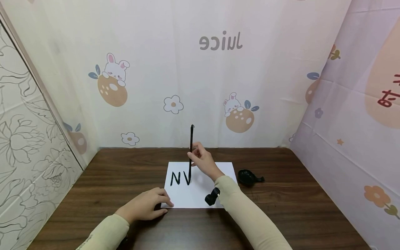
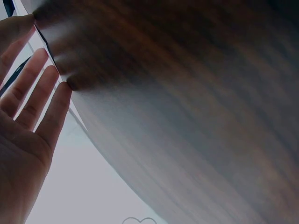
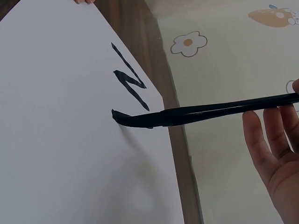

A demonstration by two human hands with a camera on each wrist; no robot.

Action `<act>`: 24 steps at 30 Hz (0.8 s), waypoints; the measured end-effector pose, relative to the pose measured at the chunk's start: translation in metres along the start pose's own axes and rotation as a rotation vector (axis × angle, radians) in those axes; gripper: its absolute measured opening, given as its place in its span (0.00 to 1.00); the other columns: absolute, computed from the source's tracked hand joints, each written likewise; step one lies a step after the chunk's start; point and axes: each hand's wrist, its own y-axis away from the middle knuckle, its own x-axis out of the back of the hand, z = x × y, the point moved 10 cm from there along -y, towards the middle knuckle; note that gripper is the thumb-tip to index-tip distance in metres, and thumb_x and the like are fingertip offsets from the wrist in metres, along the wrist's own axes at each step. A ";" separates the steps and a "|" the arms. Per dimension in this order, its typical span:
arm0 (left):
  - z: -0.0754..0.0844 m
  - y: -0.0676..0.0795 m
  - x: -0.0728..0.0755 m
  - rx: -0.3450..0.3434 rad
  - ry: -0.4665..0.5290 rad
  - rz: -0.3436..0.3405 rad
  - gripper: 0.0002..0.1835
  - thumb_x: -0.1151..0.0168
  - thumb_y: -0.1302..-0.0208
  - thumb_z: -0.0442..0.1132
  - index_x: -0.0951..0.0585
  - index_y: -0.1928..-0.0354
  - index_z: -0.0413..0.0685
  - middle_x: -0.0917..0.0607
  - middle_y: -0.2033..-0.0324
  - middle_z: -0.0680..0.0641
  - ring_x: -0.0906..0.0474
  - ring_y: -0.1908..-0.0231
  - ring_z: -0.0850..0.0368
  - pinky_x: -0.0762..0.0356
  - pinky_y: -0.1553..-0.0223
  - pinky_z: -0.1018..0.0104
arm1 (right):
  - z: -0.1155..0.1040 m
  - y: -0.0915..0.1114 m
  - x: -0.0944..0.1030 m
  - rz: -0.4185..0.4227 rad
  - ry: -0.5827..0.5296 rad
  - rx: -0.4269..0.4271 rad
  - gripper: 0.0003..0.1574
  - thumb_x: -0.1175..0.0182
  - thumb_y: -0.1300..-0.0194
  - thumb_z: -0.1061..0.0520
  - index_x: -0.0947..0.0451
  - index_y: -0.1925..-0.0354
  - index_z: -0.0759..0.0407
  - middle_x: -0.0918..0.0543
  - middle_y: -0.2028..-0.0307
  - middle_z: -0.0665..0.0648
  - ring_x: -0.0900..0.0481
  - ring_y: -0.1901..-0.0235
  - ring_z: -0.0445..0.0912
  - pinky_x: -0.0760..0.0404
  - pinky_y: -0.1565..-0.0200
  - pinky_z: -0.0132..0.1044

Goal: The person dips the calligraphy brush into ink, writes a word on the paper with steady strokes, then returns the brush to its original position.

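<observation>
A black writing brush (image 1: 191, 139) stands nearly upright over a white sheet of paper (image 1: 194, 197). My right hand (image 1: 203, 161) pinches its handle between thumb and fingers. In the right wrist view the dark, bent brush tip (image 3: 126, 117) touches the sheet at the end of a V-shaped ink stroke (image 1: 185, 175). A black N (image 1: 175, 178) is painted to the left of that stroke. My left hand (image 1: 149, 204) rests at the near left corner of the sheet with fingers extended, fingertips on the paper's edge and the table.
A small black dish (image 1: 247, 177) with a spout-like handle sits right of the paper. The brown wood table (image 1: 118, 173) meets a printed curtain (image 1: 150, 69) at the back. A black wrist camera (image 1: 212, 197) hangs from my right wrist, over the sheet.
</observation>
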 end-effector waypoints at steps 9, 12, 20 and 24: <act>-0.002 0.000 -0.002 0.004 -0.003 0.000 0.08 0.30 0.38 0.40 0.12 0.57 0.59 0.21 0.58 0.59 0.25 0.57 0.66 0.22 0.56 0.68 | 0.002 0.001 0.002 0.004 0.005 -0.003 0.13 0.43 0.25 0.51 0.31 0.45 0.44 0.24 0.60 0.58 0.22 0.60 0.50 0.15 0.61 0.40; -0.002 0.001 -0.002 0.002 -0.006 0.001 0.08 0.30 0.38 0.41 0.12 0.57 0.59 0.21 0.58 0.59 0.25 0.57 0.66 0.22 0.56 0.68 | 0.003 0.001 0.002 0.007 0.004 -0.007 0.13 0.43 0.25 0.51 0.31 0.46 0.43 0.24 0.60 0.58 0.21 0.61 0.50 0.15 0.61 0.40; -0.001 0.001 -0.001 -0.005 -0.016 0.008 0.08 0.30 0.39 0.41 0.12 0.57 0.59 0.21 0.58 0.60 0.25 0.57 0.66 0.23 0.55 0.68 | 0.005 0.000 0.004 0.018 0.019 0.003 0.13 0.42 0.25 0.51 0.31 0.45 0.45 0.24 0.61 0.57 0.21 0.61 0.50 0.15 0.61 0.41; -0.001 0.001 -0.001 -0.007 -0.017 0.009 0.08 0.30 0.39 0.41 0.12 0.57 0.59 0.21 0.58 0.59 0.25 0.57 0.66 0.23 0.56 0.68 | 0.006 0.000 0.005 0.023 0.017 0.003 0.13 0.42 0.25 0.51 0.31 0.45 0.45 0.24 0.60 0.58 0.21 0.61 0.50 0.15 0.61 0.42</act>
